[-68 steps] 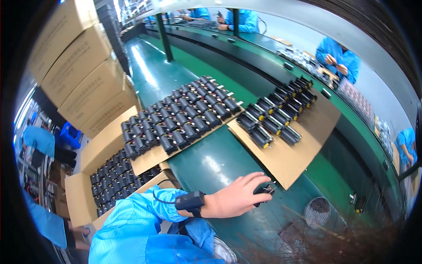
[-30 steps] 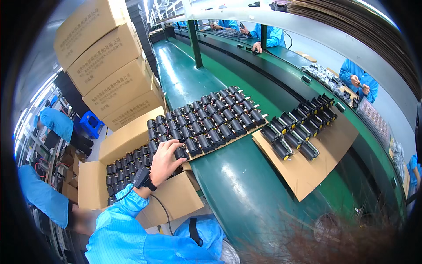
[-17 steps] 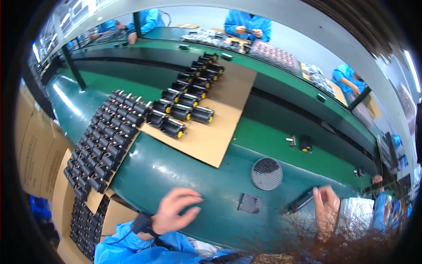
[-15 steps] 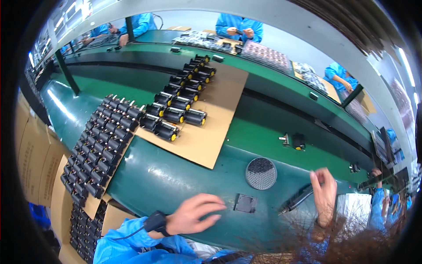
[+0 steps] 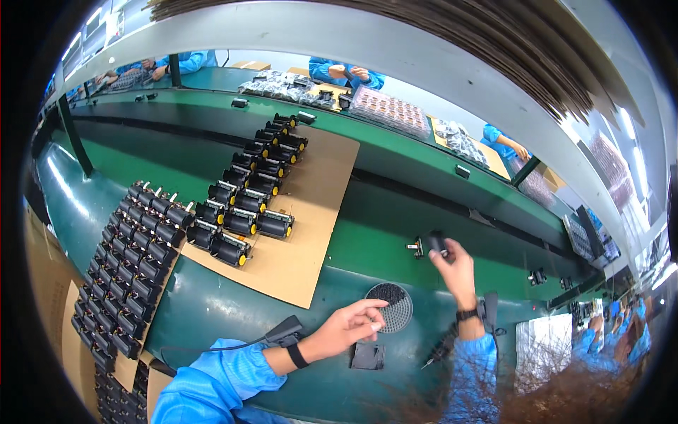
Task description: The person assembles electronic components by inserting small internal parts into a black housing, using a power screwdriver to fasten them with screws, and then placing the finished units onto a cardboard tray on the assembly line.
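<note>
My right hand (image 5: 458,274) reaches over the green conveyor, its fingers closed on a dark block-shaped part (image 5: 436,244), somewhat blurred. Touching or just beside that block lies a small part with a white end (image 5: 415,246). Nearer to me, my left hand (image 5: 347,327) has its thumb and index finger apart with nothing between them. It hovers at the left rim of a round grey dimpled tray (image 5: 401,313) partly covered with small black pieces, too small to make out. Below that hand is a flat black square plate (image 5: 367,355). A dark pen-shaped power screwdriver (image 5: 439,349) lies beside my right forearm.
Rows of black assemblies with yellow knobs (image 5: 240,222) stand on a cardboard sheet (image 5: 307,240). More black units (image 5: 127,283) fill stacked cardboard at the left. A white stack (image 5: 542,346) lies at right. Co-workers (image 5: 346,71) sit beyond the raised shelf.
My right hand has moved from near the screwdriver forward to the conveyor and taken hold of the dark block. The left hand has come closer to the round tray. The view has shifted.
</note>
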Motion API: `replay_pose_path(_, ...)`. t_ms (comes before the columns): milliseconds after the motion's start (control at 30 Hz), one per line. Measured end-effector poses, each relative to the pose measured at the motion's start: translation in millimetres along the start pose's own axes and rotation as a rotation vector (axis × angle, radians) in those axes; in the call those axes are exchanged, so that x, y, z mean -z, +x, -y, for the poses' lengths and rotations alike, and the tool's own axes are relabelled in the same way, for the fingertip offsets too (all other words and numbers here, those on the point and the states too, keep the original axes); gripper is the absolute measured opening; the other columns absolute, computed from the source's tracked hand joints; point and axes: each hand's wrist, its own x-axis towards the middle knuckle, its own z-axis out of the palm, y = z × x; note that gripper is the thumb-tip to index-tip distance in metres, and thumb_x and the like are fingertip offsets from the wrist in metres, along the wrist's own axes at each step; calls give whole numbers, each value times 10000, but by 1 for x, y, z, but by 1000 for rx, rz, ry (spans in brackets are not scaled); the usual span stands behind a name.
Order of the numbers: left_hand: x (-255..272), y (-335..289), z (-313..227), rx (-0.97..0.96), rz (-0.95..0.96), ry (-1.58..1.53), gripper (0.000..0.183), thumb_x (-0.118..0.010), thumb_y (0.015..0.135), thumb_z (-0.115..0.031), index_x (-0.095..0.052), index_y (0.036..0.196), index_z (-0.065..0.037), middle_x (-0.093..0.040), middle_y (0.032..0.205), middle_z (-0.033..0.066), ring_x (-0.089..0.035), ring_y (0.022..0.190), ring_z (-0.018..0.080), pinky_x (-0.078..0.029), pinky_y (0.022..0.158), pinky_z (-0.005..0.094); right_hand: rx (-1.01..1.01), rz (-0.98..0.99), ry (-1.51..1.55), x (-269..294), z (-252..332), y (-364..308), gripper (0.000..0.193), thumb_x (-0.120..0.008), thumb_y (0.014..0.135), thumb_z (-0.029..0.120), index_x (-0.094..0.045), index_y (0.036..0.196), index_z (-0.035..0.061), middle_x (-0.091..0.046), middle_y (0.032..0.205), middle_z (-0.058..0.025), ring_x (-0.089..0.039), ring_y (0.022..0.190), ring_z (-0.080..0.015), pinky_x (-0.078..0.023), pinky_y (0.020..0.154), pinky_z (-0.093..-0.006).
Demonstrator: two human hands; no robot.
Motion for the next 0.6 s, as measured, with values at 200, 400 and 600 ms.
replay_pose_path(200,11,1,-16,157,91,-335,584,-439,1127,-416,-292,1595,-100,-628,1096,101,-630,726,133,-471,571,223,267,759,192,28,136,-60,589,-872,829,212,-591,1320,48,-708,1128,-93,-698,1021,-214,-569,854,-353)
replay_pose_path(400,18,2,-21,167,55,-393,523,-492,1101,-293,-329,1556,-94,-648,1285,198,-718,820,198,-474,551,215,179,663,500,12,92,-30,425,-795,899,189,-670,1282,54,-645,1226,-79,-683,930,-170,-560,785,-305)
replay_pose_path(600,13,4,-21,117,2,-320,616,-597,1017,-146,-327,1567,-82,-636,1372,186,-738,1016,233,-541,755,265,-22,186,-206,-33,19,5,524,-808,895,381,-620,1276,74,-627,1052,-84,-658,796,-218,-542,724,-380)
